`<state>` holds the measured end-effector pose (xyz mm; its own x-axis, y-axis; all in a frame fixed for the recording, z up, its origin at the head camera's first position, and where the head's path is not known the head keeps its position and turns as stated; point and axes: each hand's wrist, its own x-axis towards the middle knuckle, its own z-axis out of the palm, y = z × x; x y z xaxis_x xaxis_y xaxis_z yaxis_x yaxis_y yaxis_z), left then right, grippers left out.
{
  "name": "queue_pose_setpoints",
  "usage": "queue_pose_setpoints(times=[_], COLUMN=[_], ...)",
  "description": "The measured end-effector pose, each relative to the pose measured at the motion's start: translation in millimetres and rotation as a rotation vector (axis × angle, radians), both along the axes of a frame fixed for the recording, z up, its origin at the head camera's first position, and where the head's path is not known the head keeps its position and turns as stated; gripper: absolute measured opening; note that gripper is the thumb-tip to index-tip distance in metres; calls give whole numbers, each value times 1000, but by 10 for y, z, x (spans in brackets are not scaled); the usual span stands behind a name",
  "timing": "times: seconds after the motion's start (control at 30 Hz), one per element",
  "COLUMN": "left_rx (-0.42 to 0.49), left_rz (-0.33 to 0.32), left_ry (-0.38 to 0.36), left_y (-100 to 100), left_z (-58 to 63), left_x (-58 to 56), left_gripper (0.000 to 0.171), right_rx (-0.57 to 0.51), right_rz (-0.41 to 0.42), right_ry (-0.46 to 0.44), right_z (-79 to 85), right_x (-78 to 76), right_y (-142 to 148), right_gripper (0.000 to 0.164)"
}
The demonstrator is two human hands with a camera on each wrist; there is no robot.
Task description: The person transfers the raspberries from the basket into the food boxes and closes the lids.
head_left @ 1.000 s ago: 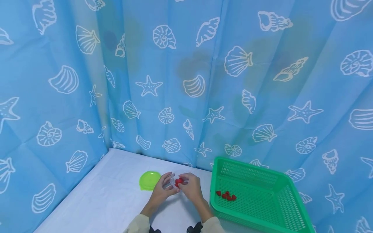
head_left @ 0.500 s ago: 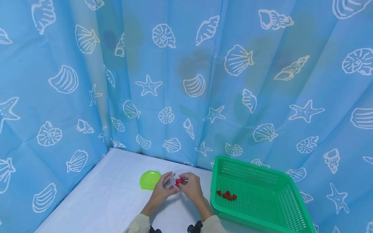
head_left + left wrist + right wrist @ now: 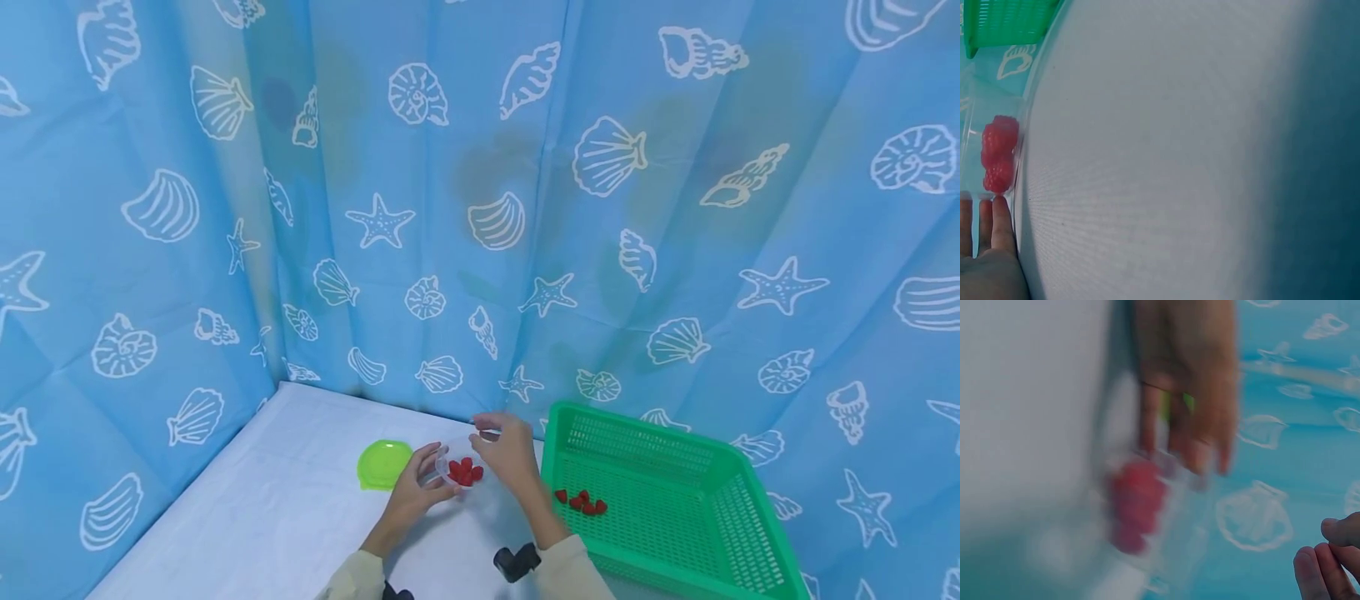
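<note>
My left hand (image 3: pixel 412 490) grips the side of a clear plastic tub (image 3: pixel 444 454), its thumb and fingers spread around the wall. Several red raspberries (image 3: pixel 465 472) lie inside the tub; their bumpy surface shows in the left wrist view, where the raspberries (image 3: pixel 1000 153) sit beyond my fingertips. Up and to the right of the tub, apart from it, my right hand (image 3: pixel 512 454) is raised with loosely bent fingers. Nothing shows between its thumb and fingertips in the right wrist view, where the right hand (image 3: pixel 1335 559) enters at the lower right corner.
A bright green lid (image 3: pixel 384 465) lies on the white table (image 3: pixel 300 492) left of the tub. To the right stands a green plastic basket (image 3: pixel 667 533) with several raspberries (image 3: pixel 579 502) at its left end. A blue shell-patterned curtain (image 3: pixel 450 167) hangs behind.
My right hand has left the raspberries in the tub and moved up and to the right. More raspberries now show in the tub. The left hand keeps its hold.
</note>
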<state>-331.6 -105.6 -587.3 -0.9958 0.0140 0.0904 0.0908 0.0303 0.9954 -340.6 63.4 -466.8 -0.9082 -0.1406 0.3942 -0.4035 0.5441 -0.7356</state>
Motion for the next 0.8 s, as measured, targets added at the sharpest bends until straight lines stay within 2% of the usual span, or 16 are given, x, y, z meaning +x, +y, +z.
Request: queue_pose_setpoints(times=[0.13, 0.2, 0.3, 0.4, 0.53, 0.67, 0.8], left_rx=[3, 9, 20, 16, 9, -9, -9], left_rz=[-1, -4, -8, -7, -1, -1, -11], left_ry=[-5, -8, -9, -11, -11, -9, -6], left_y=[2, 1, -3, -6, -11, -11, -3], left_z=[13, 12, 14, 14, 7, -9, -16], left_x=[3, -1, -5, -10, -18, -16, -11], left_gripper=[83, 83, 83, 84, 84, 83, 82], right_rx=[-27, -45, -70, -31, 35, 88, 106], right_rz=[-12, -19, -16, -28, -34, -40, -25], right_ry=[72, 69, 66, 89, 91, -14, -139], right_z=[321, 462, 633, 727, 703, 545, 383], right_x=[-59, -99, -184, -273, -392, -477, -494], right_y=[157, 265, 467, 714, 1061, 1376, 1621], right_gripper=[25, 25, 23, 23, 22, 22, 24])
